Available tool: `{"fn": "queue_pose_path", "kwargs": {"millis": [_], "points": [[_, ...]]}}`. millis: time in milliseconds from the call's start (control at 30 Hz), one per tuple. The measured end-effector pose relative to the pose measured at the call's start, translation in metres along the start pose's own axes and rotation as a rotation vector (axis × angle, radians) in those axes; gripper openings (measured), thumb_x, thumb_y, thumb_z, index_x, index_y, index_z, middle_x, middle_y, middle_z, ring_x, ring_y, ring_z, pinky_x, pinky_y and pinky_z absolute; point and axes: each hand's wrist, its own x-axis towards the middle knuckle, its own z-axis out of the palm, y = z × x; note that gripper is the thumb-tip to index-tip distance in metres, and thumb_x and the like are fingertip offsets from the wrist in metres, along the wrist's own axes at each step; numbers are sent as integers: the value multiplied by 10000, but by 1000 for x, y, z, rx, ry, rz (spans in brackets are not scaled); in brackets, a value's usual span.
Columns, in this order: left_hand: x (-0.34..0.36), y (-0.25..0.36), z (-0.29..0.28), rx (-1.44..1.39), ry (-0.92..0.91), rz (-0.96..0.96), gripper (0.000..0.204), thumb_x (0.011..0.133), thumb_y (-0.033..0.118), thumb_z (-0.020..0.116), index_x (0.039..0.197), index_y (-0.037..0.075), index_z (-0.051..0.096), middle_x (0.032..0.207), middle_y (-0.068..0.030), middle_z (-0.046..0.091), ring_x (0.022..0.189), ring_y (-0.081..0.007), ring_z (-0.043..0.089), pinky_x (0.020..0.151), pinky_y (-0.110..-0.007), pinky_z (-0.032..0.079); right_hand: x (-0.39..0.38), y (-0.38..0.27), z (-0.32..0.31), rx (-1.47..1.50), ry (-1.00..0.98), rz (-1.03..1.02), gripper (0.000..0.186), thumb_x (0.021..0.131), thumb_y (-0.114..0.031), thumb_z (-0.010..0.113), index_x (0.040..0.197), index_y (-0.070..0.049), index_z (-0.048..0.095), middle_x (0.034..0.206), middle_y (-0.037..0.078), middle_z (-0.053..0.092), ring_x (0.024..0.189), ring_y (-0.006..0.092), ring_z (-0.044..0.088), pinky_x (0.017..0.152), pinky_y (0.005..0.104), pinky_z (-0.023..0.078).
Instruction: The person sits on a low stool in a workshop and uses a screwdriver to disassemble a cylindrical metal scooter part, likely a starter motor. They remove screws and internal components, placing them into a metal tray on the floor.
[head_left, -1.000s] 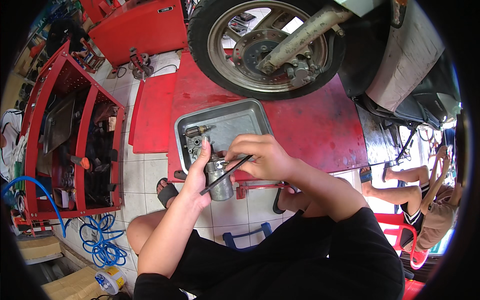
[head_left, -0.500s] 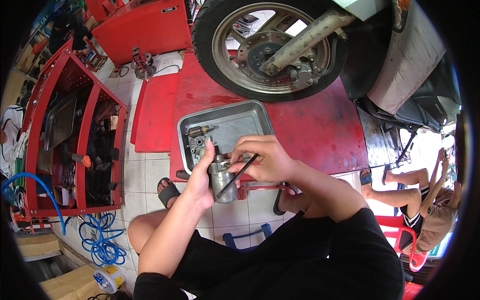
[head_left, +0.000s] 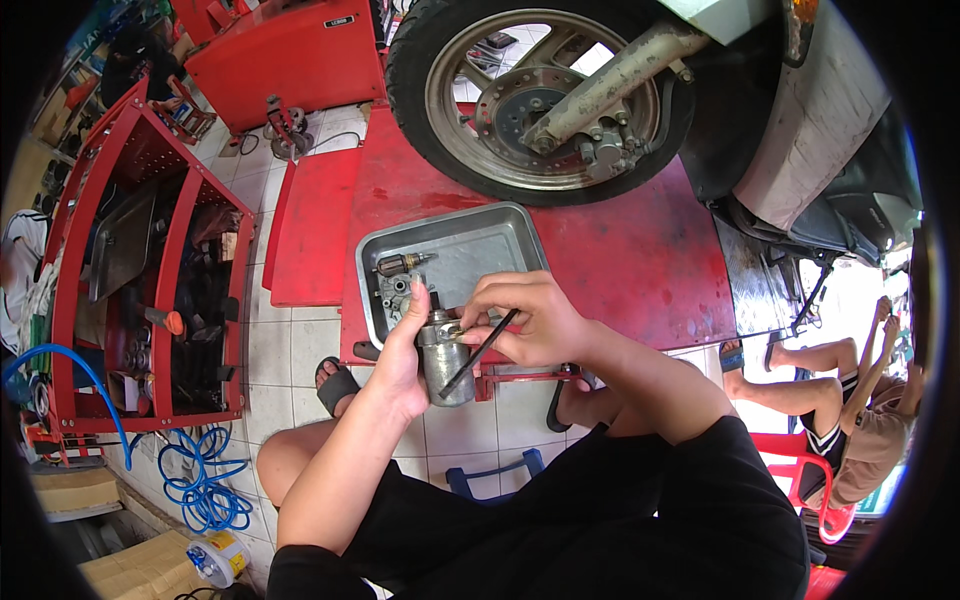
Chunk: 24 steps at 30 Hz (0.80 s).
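My left hand (head_left: 402,365) is wrapped around a grey cylindrical metal motor (head_left: 433,362), which stands roughly upright above the near edge of a metal tray (head_left: 475,250). The fingers of my right hand (head_left: 530,315) are pinched together at the motor's upper side, by a small fitting. A thin black rod-like piece (head_left: 482,353) slants from these fingers down across the motor's body; its exact kind is unclear. Inside the tray lie a ribbed cylindrical part with a narrow shaft (head_left: 400,264) and a grey metal casting (head_left: 392,292), partly hidden by my left thumb.
The tray rests on a red platform (head_left: 630,260) below a motorcycle's front wheel (head_left: 410,110). At left stands a red tool rack (head_left: 185,250), with a coiled blue hose (head_left: 205,480) near it. A blue stool (head_left: 500,470) is below me. Another person (head_left: 870,410) sits at right.
The black piece has shifted slightly, its lower end now a little further right on the motor. Both hands stay in nearly the same place.
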Motion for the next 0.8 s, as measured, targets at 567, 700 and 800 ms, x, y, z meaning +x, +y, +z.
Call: {"fn": "queue_pose_path", "kwargs": {"millis": [567, 700, 800], "points": [[-2, 1, -1, 17, -6, 21, 747, 894, 735, 513, 1128, 31, 598, 932, -114, 683, 747, -224, 689, 630, -376, 588, -1, -9, -1, 5, -38, 159, 254, 719, -62, 813, 929, -26, 675, 729, 88, 666, 659, 221, 652, 604, 326, 491], [-1, 4, 0, 34, -44, 17, 769, 889, 744, 510, 1152, 25, 585, 909, -113, 680, 753, -230, 686, 649, -384, 585, -1, -1, 2, -28, 10, 88, 240, 718, -31, 796, 926, -26, 676, 689, 82, 657, 602, 216, 631, 582, 319, 486], [-3, 3, 2, 34, 32, 14, 773, 879, 749, 522, 1149, 27, 586, 905, -115, 676, 734, -239, 684, 646, -391, 578, -1, -3, 1, -10, 12, 70, 216, 731, -23, 791, 912, -21, 674, 678, 80, 655, 578, 209, 622, 570, 309, 481]]}}
